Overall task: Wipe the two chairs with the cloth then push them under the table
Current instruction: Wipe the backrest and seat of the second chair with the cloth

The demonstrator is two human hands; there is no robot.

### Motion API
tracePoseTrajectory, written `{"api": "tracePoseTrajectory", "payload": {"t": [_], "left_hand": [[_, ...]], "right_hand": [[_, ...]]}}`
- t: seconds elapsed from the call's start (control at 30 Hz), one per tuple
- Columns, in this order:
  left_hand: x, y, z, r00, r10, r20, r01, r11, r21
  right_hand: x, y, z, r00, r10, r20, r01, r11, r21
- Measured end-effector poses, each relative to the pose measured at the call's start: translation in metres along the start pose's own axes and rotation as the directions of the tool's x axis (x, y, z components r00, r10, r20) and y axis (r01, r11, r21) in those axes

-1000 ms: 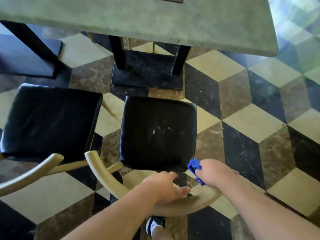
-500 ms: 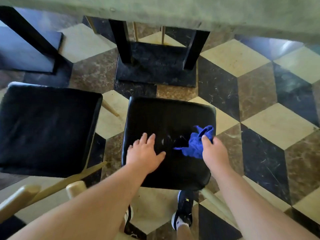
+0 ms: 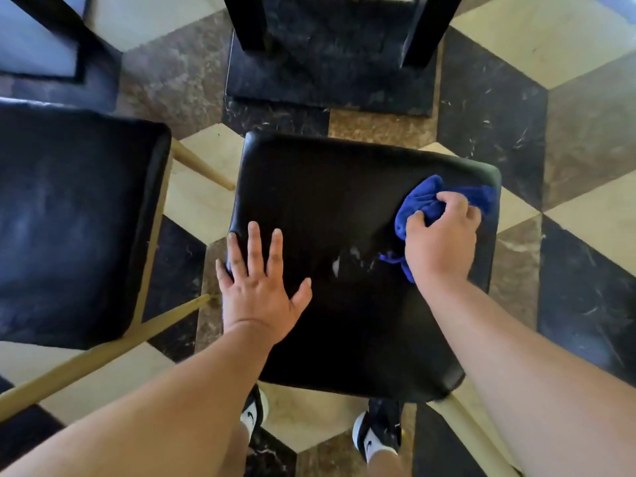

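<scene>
Nearest the camera, two black-and-white shoes (image 3: pixel 377 432) stood on the patterned tile floor (image 3: pixel 585 80), just behind the right chair (image 3: pixel 344 339). Both bare forearms reached forward over its black cushioned seat. The left hand (image 3: pixel 261 297) lay flat on the seat's left side, its fingers (image 3: pixel 254 249) straight and spread apart, the outermost ones at the seat's edge. Further forward, the right hand (image 3: pixel 442 242) pressed down near the seat's far right corner, its fingers (image 3: pixel 451 201) curled and clamped on the bunched blue cloth (image 3: pixel 423 201). The cloth rested on the cushion, and a loose end trailed back beside the wrist. A few pale smudges (image 3: pixel 347 258) showed on the seat between the two hands.

The left chair (image 3: pixel 69 228), with a matching black seat and pale wooden legs, stood just beside the first, apart from it. Beyond both chairs sat the counter's black pedestal base (image 3: pixel 330 74), with dark uprights rising out of view.
</scene>
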State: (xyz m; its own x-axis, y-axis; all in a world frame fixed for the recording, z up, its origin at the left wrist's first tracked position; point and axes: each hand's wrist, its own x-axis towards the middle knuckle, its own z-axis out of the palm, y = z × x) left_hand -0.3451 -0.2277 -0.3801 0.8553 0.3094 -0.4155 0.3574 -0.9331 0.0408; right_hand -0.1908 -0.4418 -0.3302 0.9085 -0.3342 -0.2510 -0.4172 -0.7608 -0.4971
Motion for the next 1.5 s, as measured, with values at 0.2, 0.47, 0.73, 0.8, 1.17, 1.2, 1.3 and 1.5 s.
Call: {"api": "tracePoseTrajectory", "payload": {"t": [0.2,0.47,0.73,0.8,1.17,1.2,1.3,1.5], "left_hand": [[0.002,-0.004,0.012,0.996,0.003,-0.093,-0.009,0.998,-0.063],[0.002,-0.008,0.017,0.994,0.046,-0.100,-0.053,0.996,-0.070],[0.000,-0.010,0.019,0.995,0.031,-0.098,-0.033,0.999,-0.026],[0.000,-0.008,0.018,0.993,0.029,-0.115,-0.034,0.999,-0.041],[-0.001,-0.008,0.017,0.993,0.004,-0.122,-0.008,0.999,-0.031],[-0.001,-0.008,0.016,0.993,0.001,-0.118,-0.005,1.000,-0.030],[0.000,-0.007,0.016,0.993,0.001,-0.115,-0.005,1.000,-0.029],[0.000,-0.007,0.016,0.994,0.007,-0.106,-0.013,0.998,-0.055]], "right_hand": [[-0.001,-0.066,0.064,0.985,-0.171,-0.022,0.172,0.981,0.084],[-0.039,-0.151,0.136,0.895,-0.433,0.108,0.424,0.901,0.092],[-0.030,-0.128,0.118,0.566,-0.748,0.346,0.768,0.632,0.108],[-0.013,-0.103,0.098,0.555,-0.752,0.355,0.788,0.612,0.064],[0.066,0.046,-0.031,0.929,-0.361,0.088,0.371,0.905,-0.206],[0.065,0.051,-0.034,0.955,-0.293,0.047,0.297,0.934,-0.199],[0.049,0.049,-0.023,0.992,-0.097,-0.078,0.084,0.984,-0.159],[-0.022,0.015,0.022,0.986,-0.159,-0.052,0.157,0.986,-0.056]]}}
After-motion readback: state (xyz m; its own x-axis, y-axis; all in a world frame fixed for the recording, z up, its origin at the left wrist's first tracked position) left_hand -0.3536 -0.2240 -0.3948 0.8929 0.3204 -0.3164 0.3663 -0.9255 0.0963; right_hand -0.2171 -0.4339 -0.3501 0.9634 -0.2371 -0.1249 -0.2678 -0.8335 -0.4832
